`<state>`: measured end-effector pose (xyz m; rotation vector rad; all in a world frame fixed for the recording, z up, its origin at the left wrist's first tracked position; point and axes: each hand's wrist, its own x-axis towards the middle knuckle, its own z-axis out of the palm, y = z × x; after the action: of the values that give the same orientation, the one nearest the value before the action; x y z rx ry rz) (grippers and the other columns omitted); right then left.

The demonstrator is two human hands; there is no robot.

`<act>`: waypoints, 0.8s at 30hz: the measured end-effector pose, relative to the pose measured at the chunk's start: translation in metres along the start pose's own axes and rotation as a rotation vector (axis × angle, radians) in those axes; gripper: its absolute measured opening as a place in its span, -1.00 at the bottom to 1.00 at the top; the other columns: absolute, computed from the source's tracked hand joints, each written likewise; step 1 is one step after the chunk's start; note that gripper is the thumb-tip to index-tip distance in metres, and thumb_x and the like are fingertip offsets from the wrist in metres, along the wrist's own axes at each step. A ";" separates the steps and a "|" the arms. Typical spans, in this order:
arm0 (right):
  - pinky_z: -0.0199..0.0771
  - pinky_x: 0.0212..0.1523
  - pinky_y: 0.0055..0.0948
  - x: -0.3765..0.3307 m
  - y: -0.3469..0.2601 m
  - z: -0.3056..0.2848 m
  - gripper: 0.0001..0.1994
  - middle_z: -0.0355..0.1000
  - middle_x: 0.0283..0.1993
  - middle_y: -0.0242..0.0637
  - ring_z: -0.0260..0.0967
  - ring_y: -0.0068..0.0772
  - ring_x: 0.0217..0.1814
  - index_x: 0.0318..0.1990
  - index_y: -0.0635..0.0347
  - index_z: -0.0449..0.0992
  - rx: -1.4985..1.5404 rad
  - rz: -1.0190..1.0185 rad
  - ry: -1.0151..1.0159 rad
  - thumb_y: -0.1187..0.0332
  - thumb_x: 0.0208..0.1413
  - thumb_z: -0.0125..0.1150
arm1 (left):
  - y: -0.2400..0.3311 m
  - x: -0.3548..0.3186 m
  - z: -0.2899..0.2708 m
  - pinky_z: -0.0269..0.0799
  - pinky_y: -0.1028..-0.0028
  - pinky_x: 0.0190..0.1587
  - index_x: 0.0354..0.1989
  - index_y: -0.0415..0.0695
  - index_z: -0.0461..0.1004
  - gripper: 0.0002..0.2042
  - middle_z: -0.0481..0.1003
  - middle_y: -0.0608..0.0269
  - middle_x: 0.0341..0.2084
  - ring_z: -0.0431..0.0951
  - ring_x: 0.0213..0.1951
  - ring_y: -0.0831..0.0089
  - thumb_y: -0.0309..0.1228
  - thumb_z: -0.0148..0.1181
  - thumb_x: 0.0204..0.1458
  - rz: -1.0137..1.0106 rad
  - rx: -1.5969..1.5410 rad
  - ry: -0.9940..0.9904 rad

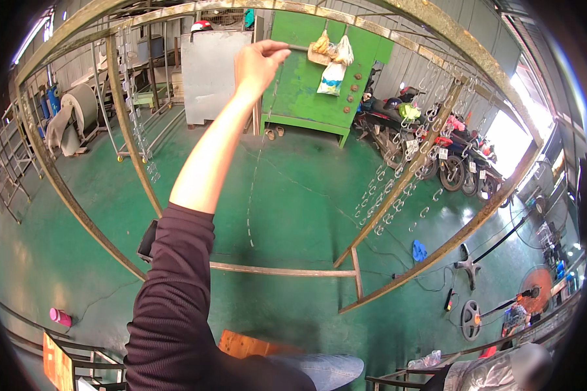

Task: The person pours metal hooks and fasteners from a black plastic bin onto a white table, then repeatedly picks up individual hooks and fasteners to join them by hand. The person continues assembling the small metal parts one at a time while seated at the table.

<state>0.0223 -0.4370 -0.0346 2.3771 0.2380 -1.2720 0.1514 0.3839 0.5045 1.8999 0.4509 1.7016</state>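
My left hand (pixel 259 64) is raised high in front of the green metal cabinet, its thumb and fingertips pinched together. A thin chain (pixel 250 215) of small, narrow links hangs straight down just below the fingertips, and its upper end seems to be in the pinch. A short dark rod-like piece shows beside the fingertips; I cannot tell whether I hold it. Around my arm stands a large rack of worn metal tubing (pixel 277 270). Strings of metal S-shaped hooks (pixel 388 202) dangle from its right side, and further hook strings (pixel 129 98) on the left. My right hand is out of view.
Bags (pixel 332 78) hang before the green cabinet (pixel 293 91). Motorbikes (pixel 451 171) stand at right. A fan (pixel 536 290), a blue cloth (pixel 419 250) and cables lie right of the rack. A person (pixel 482 375) is at lower right. A pink container (pixel 60 317) stands lower left.
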 end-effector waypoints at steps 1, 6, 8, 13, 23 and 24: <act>0.37 0.00 -0.16 0.000 -0.001 -0.001 -0.75 0.54 -0.15 -0.11 0.50 -0.16 -0.04 -0.27 0.05 0.65 0.000 0.003 -0.009 0.15 -0.05 0.24 | -0.004 0.010 0.003 0.44 0.57 -0.19 -0.23 -0.03 0.65 -0.79 0.64 0.27 -0.37 0.59 -0.32 0.60 -0.30 0.33 -0.06 0.025 0.026 0.019; 0.34 0.04 -0.15 -0.003 -0.004 -0.007 -0.75 0.54 -0.14 -0.11 0.50 -0.17 -0.02 -0.26 0.05 0.65 0.011 0.020 -0.037 0.17 -0.06 0.23 | -0.017 0.060 0.024 0.48 0.48 -0.25 -0.29 -0.02 0.66 -0.81 0.63 0.25 -0.45 0.62 -0.39 0.50 -0.30 0.33 -0.10 0.088 0.138 0.142; 0.32 0.06 -0.14 -0.005 -0.006 -0.007 -0.75 0.54 -0.13 -0.10 0.49 -0.17 -0.01 -0.26 0.04 0.65 0.018 0.029 -0.049 0.18 -0.06 0.23 | -0.023 0.079 0.034 0.49 0.45 -0.22 -0.31 0.03 0.67 -0.82 0.63 0.26 -0.45 0.63 -0.37 0.45 -0.28 0.33 -0.10 0.090 0.175 0.191; 0.29 0.11 -0.13 -0.010 -0.012 -0.001 -0.75 0.53 -0.12 -0.10 0.49 -0.18 0.01 -0.24 0.04 0.65 0.043 0.048 -0.071 0.20 -0.07 0.23 | -0.059 0.140 0.049 0.49 0.45 -0.15 -0.26 0.10 0.66 -0.76 0.64 0.28 -0.40 0.63 -0.31 0.45 -0.16 0.34 -0.12 0.129 0.315 0.284; 0.22 0.20 -0.12 -0.014 -0.021 0.029 -0.75 0.53 -0.09 -0.10 0.47 -0.20 0.05 -0.22 0.02 0.65 0.081 0.083 -0.116 0.25 -0.08 0.21 | -0.104 0.216 0.067 0.48 0.36 -0.10 -0.26 0.22 0.66 -0.75 0.63 0.36 -0.33 0.62 -0.22 0.35 -0.10 0.29 -0.15 0.092 0.509 0.388; 0.22 0.20 -0.12 -0.014 -0.021 0.034 -0.75 0.53 -0.09 -0.10 0.47 -0.20 0.06 -0.22 0.02 0.65 0.084 0.084 -0.119 0.25 -0.08 0.21 | -0.106 0.220 0.066 0.47 0.34 -0.08 -0.24 0.23 0.65 -0.74 0.62 0.32 -0.31 0.61 -0.19 0.30 -0.08 0.29 -0.14 0.054 0.510 0.375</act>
<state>-0.0182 -0.4331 -0.0455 2.3436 0.0490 -1.4033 0.2595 0.5848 0.6142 1.9274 1.0726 2.1404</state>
